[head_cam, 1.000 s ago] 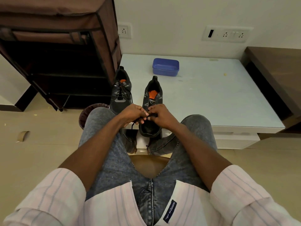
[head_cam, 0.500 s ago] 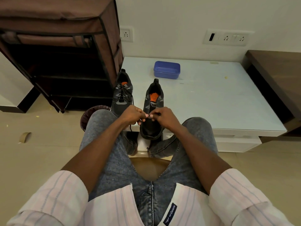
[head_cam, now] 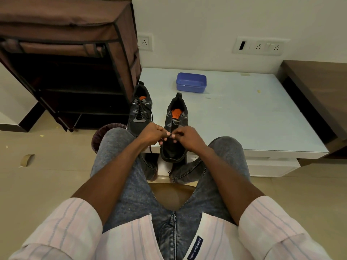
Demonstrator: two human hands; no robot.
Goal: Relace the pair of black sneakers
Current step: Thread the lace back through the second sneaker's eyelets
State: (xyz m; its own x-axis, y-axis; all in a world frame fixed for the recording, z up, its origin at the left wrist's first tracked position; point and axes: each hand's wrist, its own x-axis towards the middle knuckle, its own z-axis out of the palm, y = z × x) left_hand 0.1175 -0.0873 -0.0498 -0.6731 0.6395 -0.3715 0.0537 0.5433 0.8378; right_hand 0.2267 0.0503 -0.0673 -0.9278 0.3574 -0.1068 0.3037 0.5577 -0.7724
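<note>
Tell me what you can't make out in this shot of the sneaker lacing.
All head view:
- Eyelets at the front of the right-hand sneaker: covered by the left hand and right hand.
- What the fingertips pinch: too small; likely the lace hanging below the left hand.
- Toe of the laced sneaker: hidden behind the left knee.
- Shelves of the brown rack: too dark.

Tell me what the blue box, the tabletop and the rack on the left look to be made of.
Blue box: likely moulded plastic, with a smooth, slightly glossy rim. Tabletop: a white glossy surface, perhaps glass or laminate, since it shows soft reflections. Rack: brown fabric cover, wrinkled and sagging, over a dark frame, probably metal.
</note>
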